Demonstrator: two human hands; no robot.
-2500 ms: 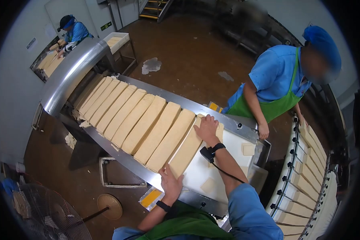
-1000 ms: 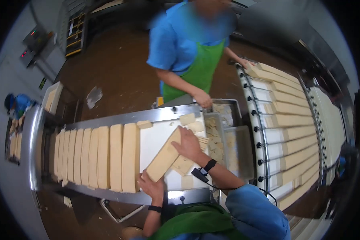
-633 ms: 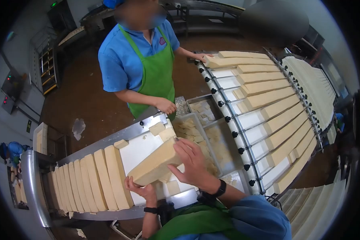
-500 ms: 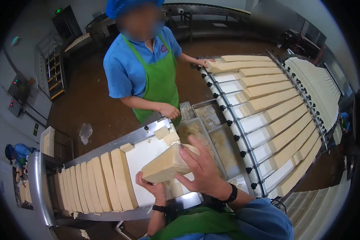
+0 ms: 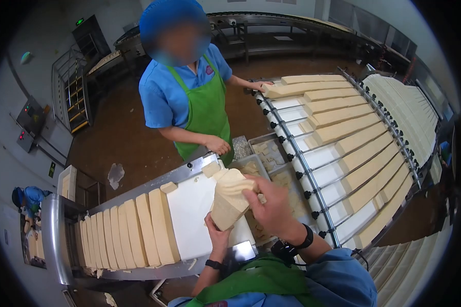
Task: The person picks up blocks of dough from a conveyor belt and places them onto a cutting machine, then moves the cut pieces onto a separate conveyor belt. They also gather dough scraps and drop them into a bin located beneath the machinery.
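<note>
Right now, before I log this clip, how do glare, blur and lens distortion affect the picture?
Head view: wide-angle bending bows the steel conveyor frame, with black corners; head view: glare streaks the curved steel hood; head view: the right hand looks softly blurred, while the dough slab in the left hand is readable.

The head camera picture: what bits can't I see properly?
Head view: part of the left hand, hidden behind the pale block.
Head view: far end of the white belt, under the metal hood.
Head view: face of the co-worker, blurred.
Head view: what the far worker handles, too small.
</note>
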